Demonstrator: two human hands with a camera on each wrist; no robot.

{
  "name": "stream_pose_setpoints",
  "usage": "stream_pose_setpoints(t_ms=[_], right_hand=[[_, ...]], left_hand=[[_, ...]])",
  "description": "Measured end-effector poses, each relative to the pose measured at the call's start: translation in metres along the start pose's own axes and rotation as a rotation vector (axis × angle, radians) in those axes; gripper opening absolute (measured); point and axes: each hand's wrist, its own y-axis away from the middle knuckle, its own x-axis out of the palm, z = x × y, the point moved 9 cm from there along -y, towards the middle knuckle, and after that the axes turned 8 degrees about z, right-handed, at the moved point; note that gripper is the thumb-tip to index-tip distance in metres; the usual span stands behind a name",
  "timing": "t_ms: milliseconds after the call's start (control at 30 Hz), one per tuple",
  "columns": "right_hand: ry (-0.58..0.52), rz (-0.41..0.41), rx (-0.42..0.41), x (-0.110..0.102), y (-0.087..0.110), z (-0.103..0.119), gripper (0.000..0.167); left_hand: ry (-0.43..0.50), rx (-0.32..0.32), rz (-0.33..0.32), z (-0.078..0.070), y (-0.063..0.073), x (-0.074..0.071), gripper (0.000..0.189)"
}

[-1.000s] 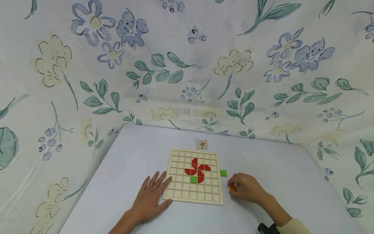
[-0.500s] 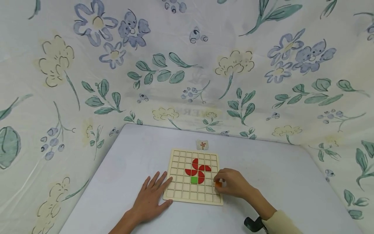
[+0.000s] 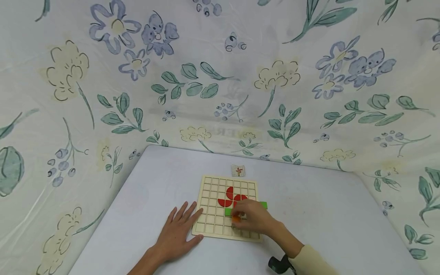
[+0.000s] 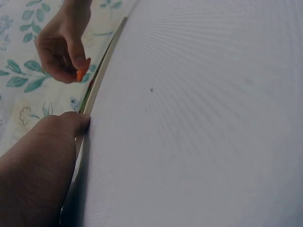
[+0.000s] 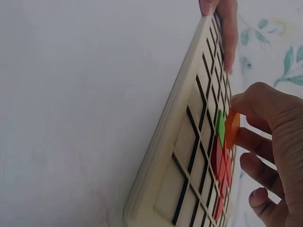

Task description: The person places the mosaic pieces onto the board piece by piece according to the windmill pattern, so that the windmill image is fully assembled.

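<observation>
A pale wooden grid board (image 3: 209, 227) lies on the white table with red quarter-round pieces (image 3: 224, 203) set in a pinwheel. One green square (image 3: 228, 212) sits in the grid just below them. My left hand (image 3: 178, 235) lies spread at the board's left side, index fingertip and thumb tip at its edge. Between thumb and fingertips my right hand (image 3: 256, 217) pinches an orange piece (image 5: 232, 128). It is held close over the board near the green square, and the hand partly covers the red pieces and the grid cells in the head view.
Another green square (image 3: 263, 205) lies on the table (image 3: 309, 214) just off the board's right edge. Behind the board is a small card (image 3: 238, 170) with a pinwheel picture on a grid. A floral sheet (image 3: 220, 95) hangs around the table's back and sides.
My right hand has carried the orange piece leftward from the table right of the board to over its lower middle. My left hand stays at the board's edge.
</observation>
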Motion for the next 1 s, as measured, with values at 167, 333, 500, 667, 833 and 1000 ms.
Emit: stream_pose_setpoints(t_ms=[167, 333, 500, 667, 833, 1000], right_hand=[[0.012, -0.028, -0.014, 0.007, -0.007, 0.008, 0.018], [0.029, -0.051, -0.02, 0.013, -0.011, 0.014, 0.017], [0.093, -0.057, -0.013, 0.018, -0.009, 0.017, 0.014], [0.089, -0.082, -0.04, 0.018, -0.007, 0.02, 0.011], [0.105, -0.118, -0.061, 0.016, -0.005, 0.022, 0.01], [0.108, -0.15, -0.047, 0.014, -0.004, 0.021, 0.011]], left_hand=[[-0.008, -0.006, 0.003, 0.0, 0.0, 0.0, 0.076], [-0.014, -0.014, 0.006, 0.0, 0.0, 0.0, 0.075], [-0.011, -0.008, 0.003, -0.001, 0.001, -0.001, 0.075], [-0.013, 0.004, -0.008, -0.001, 0.0, -0.001, 0.075], [-0.007, 0.013, -0.018, -0.001, 0.0, -0.001, 0.075], [0.005, 0.015, -0.028, -0.001, 0.001, -0.001, 0.074]])
